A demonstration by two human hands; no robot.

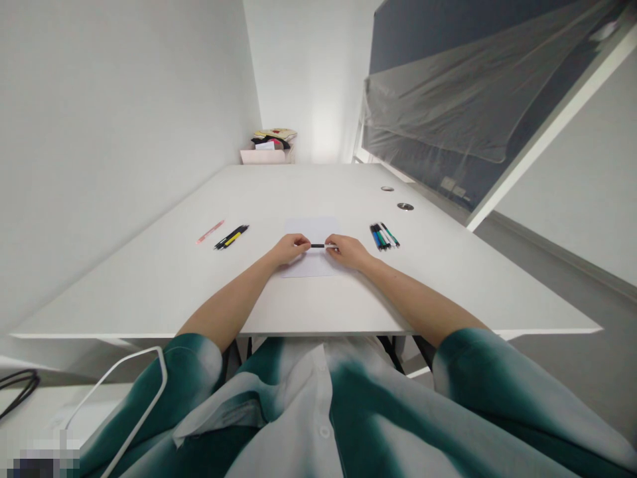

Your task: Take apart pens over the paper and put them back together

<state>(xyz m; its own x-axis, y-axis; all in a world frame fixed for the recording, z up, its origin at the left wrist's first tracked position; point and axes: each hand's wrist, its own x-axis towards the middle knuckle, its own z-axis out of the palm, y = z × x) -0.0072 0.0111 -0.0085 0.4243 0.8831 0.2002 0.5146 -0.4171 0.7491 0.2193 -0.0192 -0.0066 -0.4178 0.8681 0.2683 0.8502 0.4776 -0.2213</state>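
A thin black and white pen [318, 246] is held level between both hands, just above a white sheet of paper [313, 229] on the white table [149, 285]. My left hand [289, 249] is closed on the pen's left end. The pen's white right end is pinched by my right hand [349, 251]. Both forearms reach in from the table's near edge.
Left of the paper lie a pink pen [210, 232] and two or three black and yellow pens [231, 237]. Several blue, green and black pens [384, 236] lie to the right. Two cable holes [405, 206] sit farther back. A box with cluttered items [271, 146] stands at the far end.
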